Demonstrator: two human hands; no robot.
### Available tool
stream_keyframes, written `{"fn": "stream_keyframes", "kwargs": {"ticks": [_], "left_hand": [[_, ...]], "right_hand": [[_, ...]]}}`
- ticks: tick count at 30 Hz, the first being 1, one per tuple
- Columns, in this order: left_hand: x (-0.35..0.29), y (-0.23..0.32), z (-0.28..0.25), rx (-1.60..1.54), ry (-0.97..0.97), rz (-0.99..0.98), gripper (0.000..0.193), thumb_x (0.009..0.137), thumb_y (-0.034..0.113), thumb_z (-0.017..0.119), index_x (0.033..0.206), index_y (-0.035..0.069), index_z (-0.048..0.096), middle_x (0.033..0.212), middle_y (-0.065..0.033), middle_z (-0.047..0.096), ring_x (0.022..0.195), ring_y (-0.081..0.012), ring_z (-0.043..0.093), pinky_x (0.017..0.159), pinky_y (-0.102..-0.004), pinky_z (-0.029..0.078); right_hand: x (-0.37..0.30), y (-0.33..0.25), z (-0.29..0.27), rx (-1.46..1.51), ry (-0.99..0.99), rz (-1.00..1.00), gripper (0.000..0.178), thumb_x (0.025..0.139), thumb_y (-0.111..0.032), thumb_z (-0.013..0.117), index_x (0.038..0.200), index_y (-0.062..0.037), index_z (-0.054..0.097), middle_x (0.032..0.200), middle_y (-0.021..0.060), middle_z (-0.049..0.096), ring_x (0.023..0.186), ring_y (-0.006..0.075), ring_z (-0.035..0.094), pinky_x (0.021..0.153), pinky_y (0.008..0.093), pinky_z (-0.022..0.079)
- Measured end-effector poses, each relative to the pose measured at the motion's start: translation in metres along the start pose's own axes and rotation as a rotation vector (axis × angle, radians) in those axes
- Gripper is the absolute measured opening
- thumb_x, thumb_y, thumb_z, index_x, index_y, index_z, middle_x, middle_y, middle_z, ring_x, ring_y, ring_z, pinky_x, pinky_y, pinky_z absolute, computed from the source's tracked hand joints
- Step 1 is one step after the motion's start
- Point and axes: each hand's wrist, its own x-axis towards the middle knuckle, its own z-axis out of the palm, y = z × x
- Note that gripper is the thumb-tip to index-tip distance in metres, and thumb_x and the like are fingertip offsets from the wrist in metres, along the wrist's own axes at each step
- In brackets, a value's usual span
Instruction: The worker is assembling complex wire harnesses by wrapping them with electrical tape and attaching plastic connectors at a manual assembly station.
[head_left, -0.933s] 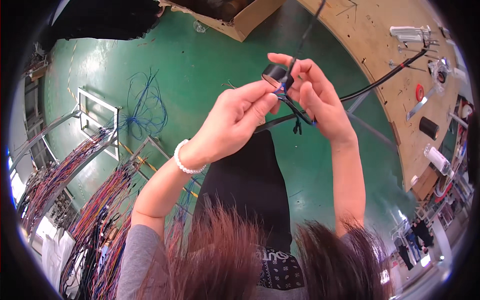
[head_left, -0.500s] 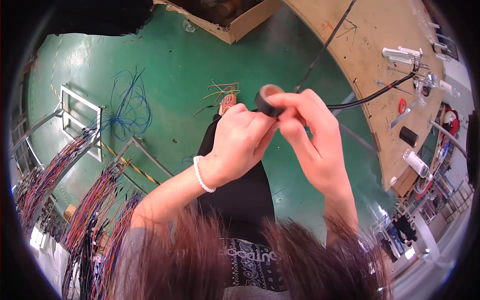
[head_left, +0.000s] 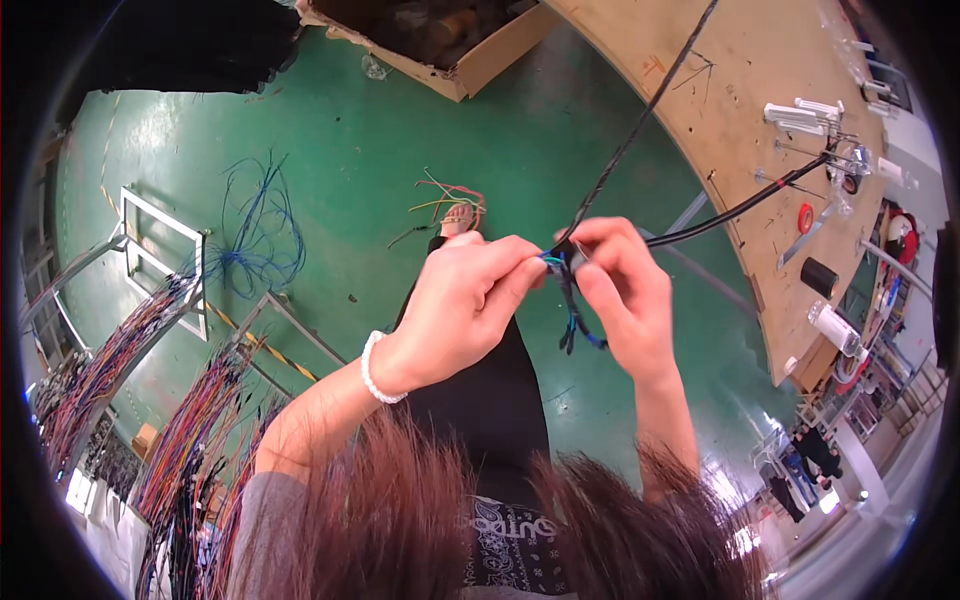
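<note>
My left hand (head_left: 465, 295), a white beaded bracelet at its wrist, is closed in a pinch on a wire bundle (head_left: 550, 260) with blue and teal strands. Close to its right, my right hand (head_left: 632, 300) has its fingers curled round a black tape roll (head_left: 574, 256), mostly hidden by the fingers. Short dark and blue wire ends (head_left: 572, 318) hang below the hands. A black wrapped cable (head_left: 640, 115) comes down from the top to the spot between my hands. A second black cable (head_left: 735, 212) runs from the board to behind my right hand.
A wooden board (head_left: 740, 130) at the right bears white fixtures (head_left: 800, 117), a red tape roll (head_left: 805, 218) and a black roll (head_left: 819, 277). Wire bundles (head_left: 195, 410) hang over metal frames (head_left: 165, 225) at left. A cardboard box (head_left: 500, 55) stands ahead on the green floor.
The black tape roll has gone from above the fingers to down between the hands, half covered by my right fingers. Blue wire ends now show below. My left hand has shifted slightly left and down.
</note>
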Motion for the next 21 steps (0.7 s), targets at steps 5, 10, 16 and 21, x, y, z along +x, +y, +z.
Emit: {"fn": "stream_keyframes", "kwargs": {"ticks": [5, 10, 16, 21], "left_hand": [[-0.002, -0.001, 0.019, 0.580, 0.170, 0.403, 0.015, 0.078, 0.003, 0.068, 0.090, 0.005, 0.059, 0.065, -0.0014, 0.057, 0.057, -0.0185, 0.055, 0.060, -0.0331, 0.038], [-0.004, -0.004, 0.018, 0.492, 0.294, 0.427, 0.023, 0.070, 0.002, 0.072, 0.090, 0.005, 0.059, 0.065, -0.0012, 0.057, 0.058, -0.0179, 0.056, 0.060, -0.0322, 0.038], [-0.001, -0.006, 0.020, 0.360, 0.285, 0.479, 0.016, 0.078, -0.001, 0.070, 0.091, 0.003, 0.063, 0.062, -0.0034, 0.054, 0.051, -0.0208, 0.050, 0.055, -0.0335, 0.034], [0.002, -0.009, 0.022, 0.385, 0.210, 0.467, 0.016, 0.078, 0.001, 0.071, 0.092, 0.003, 0.063, 0.061, -0.0035, 0.055, 0.052, -0.0208, 0.052, 0.055, -0.0340, 0.035]], "right_hand": [[0.003, -0.056, -0.002, -0.084, -0.001, 0.029, 0.020, 0.097, -0.016, 0.057, 0.093, 0.0026, 0.062, 0.100, 0.0072, 0.057, 0.079, 0.0097, 0.047, 0.073, 0.0246, 0.041], [0.020, -0.075, 0.015, -0.005, 0.072, 0.338, 0.022, 0.100, -0.014, 0.051, 0.103, 0.0033, 0.065, 0.094, 0.0059, 0.061, 0.067, 0.0078, 0.052, 0.061, 0.0213, 0.046], [-0.004, -0.039, -0.012, 0.506, 0.234, 0.419, 0.030, 0.101, -0.025, 0.052, 0.112, 0.0030, 0.055, 0.089, 0.0052, 0.058, 0.067, 0.0075, 0.051, 0.057, 0.0206, 0.044], [0.002, -0.031, -0.027, 0.523, -0.002, 0.351, 0.032, 0.101, -0.029, 0.052, 0.104, 0.0028, 0.055, 0.090, 0.0067, 0.056, 0.066, 0.0102, 0.051, 0.055, 0.0208, 0.043]]}}
